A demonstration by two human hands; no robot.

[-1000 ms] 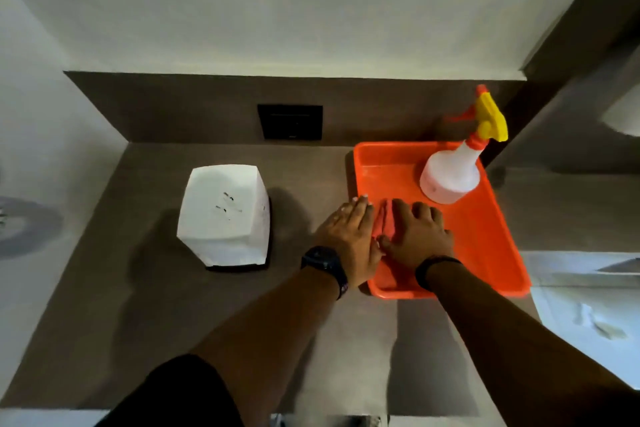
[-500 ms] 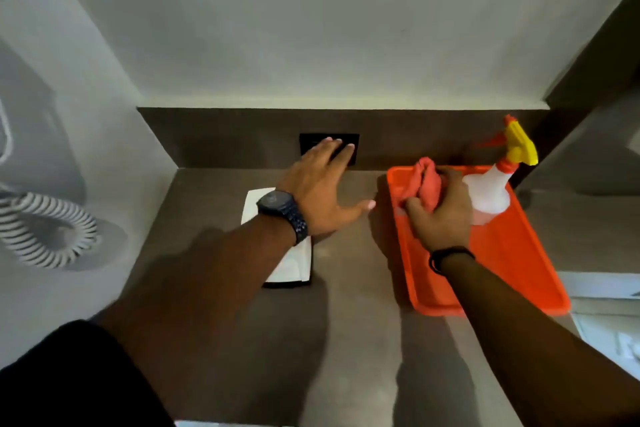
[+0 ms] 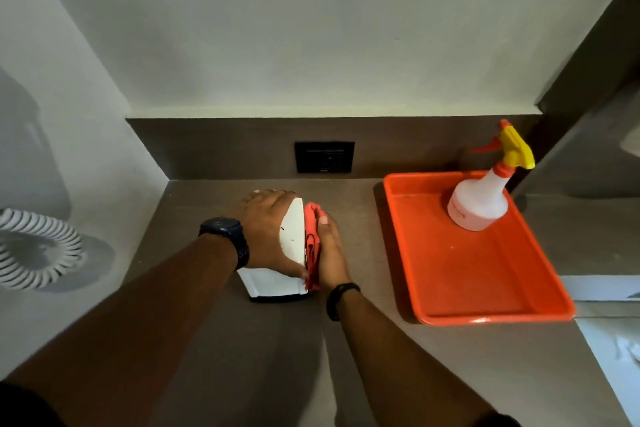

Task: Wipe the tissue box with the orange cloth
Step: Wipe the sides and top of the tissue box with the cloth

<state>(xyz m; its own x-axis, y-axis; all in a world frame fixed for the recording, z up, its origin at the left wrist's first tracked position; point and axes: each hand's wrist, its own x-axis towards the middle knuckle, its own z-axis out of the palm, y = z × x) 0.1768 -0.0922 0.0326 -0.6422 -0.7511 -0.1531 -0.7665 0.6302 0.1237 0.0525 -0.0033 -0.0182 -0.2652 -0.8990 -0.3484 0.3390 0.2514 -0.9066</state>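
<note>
The white tissue box [image 3: 292, 236] stands on the brown counter, left of the tray. My left hand [image 3: 266, 229] lies over its top and left side, gripping it; a dark watch is on that wrist. My right hand [image 3: 330, 250] presses the folded orange cloth [image 3: 312, 246] flat against the box's right side. The cloth is squeezed between palm and box, so only its edge shows. Most of the box's top is hidden under my left hand.
An orange tray [image 3: 485, 288] sits to the right with a white spray bottle [image 3: 481, 198] standing in its far corner. A black wall socket [image 3: 324, 156] is behind the box. A white coiled cord [image 3: 34, 250] hangs at the left wall.
My right hand carried the orange cloth out of the tray and onto the box's right side. My left hand came down onto the top of the box.
</note>
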